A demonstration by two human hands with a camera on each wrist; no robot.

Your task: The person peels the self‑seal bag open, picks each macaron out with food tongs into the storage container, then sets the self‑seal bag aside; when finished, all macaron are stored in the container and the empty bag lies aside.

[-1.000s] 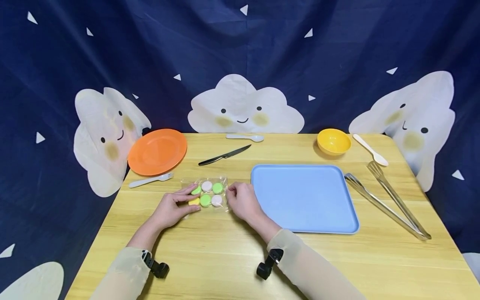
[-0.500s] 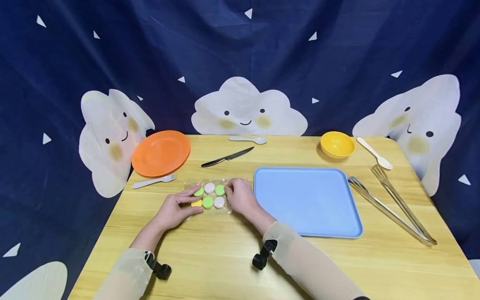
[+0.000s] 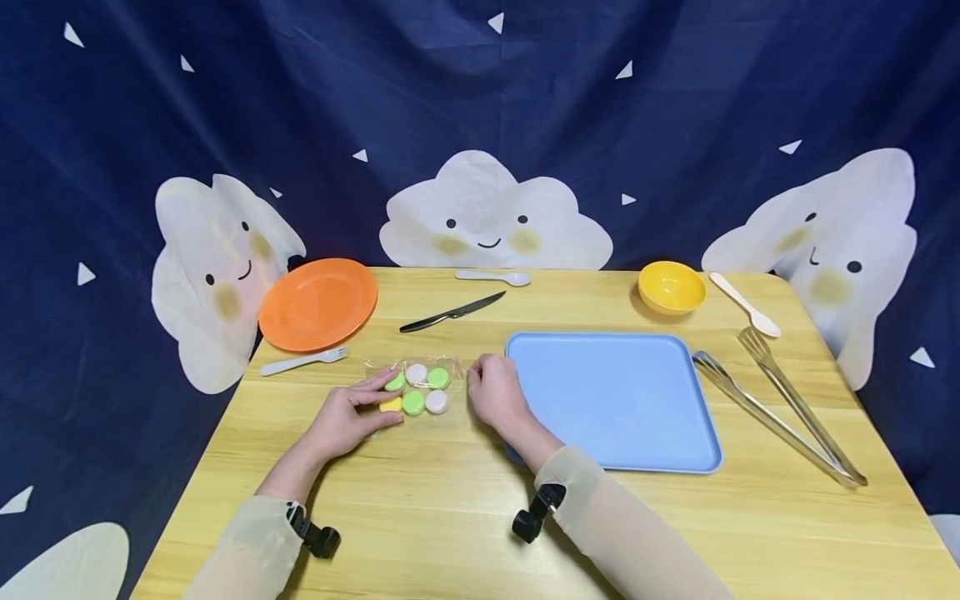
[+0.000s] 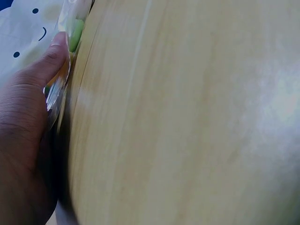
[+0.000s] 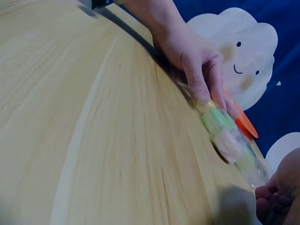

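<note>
A clear plastic pack of macarons [image 3: 425,390], with green, pale pink and yellow pieces in two rows, lies on the table left of the blue tray. My left hand [image 3: 352,417] grips its left end, fingers over the top pieces and thumb along the near side. At the pack's right edge, my right hand [image 3: 497,392] has curled fingers pinching the plastic film. The right wrist view shows the wrapper's tip [image 5: 257,180] reaching the fingers of that hand. In the left wrist view the thumb [image 4: 49,61] presses against the wrapper, with a green macaron [image 4: 76,35] beyond.
The blue tray [image 3: 611,400] lies to the right, with metal tongs [image 3: 795,417] beyond it. Farther back are an orange plate [image 3: 318,304], fork [image 3: 303,361], black knife [image 3: 453,312], spoon [image 3: 492,277], yellow bowl [image 3: 672,287] and white spoon [image 3: 744,304].
My right hand first shifted up over the pack's right side, then drew back right to its edge, next to the tray. The left hand keeps its grip on the left end.
</note>
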